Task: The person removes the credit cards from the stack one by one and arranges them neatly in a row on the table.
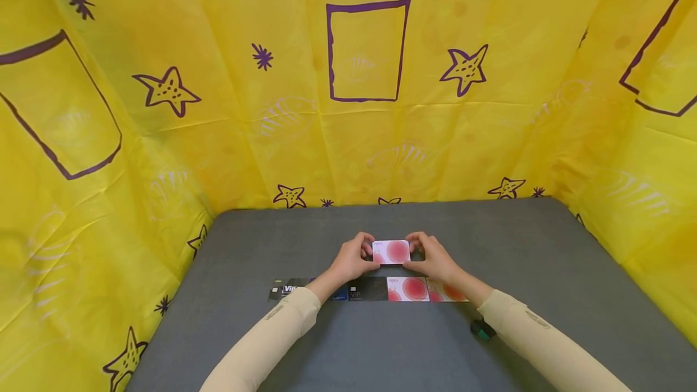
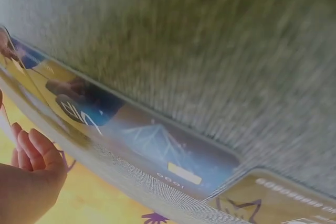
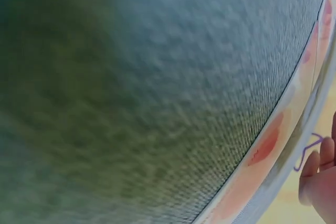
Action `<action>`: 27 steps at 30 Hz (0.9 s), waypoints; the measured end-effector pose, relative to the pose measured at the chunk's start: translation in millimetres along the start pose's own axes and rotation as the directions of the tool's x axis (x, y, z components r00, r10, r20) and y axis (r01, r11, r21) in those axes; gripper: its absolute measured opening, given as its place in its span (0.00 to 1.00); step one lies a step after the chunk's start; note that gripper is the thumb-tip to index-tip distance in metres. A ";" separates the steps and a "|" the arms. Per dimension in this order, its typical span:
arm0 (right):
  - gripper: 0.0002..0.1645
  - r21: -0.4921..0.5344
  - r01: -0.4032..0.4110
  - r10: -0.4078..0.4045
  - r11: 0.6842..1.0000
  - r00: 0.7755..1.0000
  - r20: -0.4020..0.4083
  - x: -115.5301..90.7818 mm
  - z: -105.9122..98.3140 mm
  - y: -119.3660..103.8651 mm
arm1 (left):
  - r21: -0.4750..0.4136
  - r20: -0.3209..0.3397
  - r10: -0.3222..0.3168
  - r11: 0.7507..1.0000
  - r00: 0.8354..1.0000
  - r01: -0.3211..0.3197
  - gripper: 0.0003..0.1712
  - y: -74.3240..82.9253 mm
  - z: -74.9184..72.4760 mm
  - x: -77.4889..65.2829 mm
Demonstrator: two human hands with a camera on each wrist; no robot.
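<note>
A white card with pink-red circles [image 1: 391, 252] is held up between both hands, over the table just beyond a row of cards. My left hand [image 1: 351, 259] pinches its left edge between thumb and fingers. At the opposite edge, my right hand [image 1: 435, 260] pinches it the same way. Below in the row lie a dark VIP card [image 1: 367, 290], a similar pink-circled card [image 1: 408, 289] and another pink-patterned one [image 1: 442, 291], partly covered by the right forearm. The left wrist view shows a shiny blue card [image 2: 152, 140] beside a gold-toned card [image 2: 283, 198].
At the row's left end lies a black Vip card [image 1: 280, 289], near the left forearm. A small dark green object [image 1: 482, 330] sits by the right sleeve. The grey table [image 1: 381, 349] is bounded by yellow cloth walls [image 1: 348, 150] at the back and sides.
</note>
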State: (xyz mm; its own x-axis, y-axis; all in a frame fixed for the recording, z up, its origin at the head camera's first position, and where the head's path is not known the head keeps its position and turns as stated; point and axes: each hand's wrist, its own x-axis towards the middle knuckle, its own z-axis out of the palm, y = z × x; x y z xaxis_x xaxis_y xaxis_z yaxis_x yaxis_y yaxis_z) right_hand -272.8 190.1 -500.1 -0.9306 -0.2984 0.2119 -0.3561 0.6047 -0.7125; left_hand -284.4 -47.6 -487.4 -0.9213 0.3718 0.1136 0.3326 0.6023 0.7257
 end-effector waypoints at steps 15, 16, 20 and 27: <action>0.34 0.012 -0.062 0.061 0.998 0.998 0.020 -30.5 0.2 -10.7 | -0.005 0.024 0.035 0.999 0.999 -0.035 0.31 8.3 1.4 -30.2; 0.34 0.005 -0.052 0.051 0.999 0.999 0.016 -32.3 0.4 -11.0 | -0.006 0.025 0.042 0.999 0.999 -0.041 0.31 8.5 1.8 -32.2; 0.33 -0.013 -0.022 0.022 1.000 1.000 0.011 -39.4 -0.5 -13.6 | -0.019 0.032 0.070 0.997 0.997 -0.069 0.31 10.1 2.8 -38.9; 0.32 0.032 -0.013 0.013 0.999 1.000 0.018 -51.1 -3.1 -18.6 | -0.020 0.013 0.098 0.995 0.995 -0.098 0.30 14.5 5.4 -48.5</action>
State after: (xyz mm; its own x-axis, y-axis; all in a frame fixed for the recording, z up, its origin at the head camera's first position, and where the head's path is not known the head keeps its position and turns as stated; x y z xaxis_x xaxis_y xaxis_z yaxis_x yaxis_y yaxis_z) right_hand -219.0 196.4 -495.6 -0.9333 -0.3041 0.1909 -0.3410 0.5844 -0.7363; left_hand -233.9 -53.1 -486.1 -0.8816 0.4384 0.1749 0.4167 0.5490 0.7245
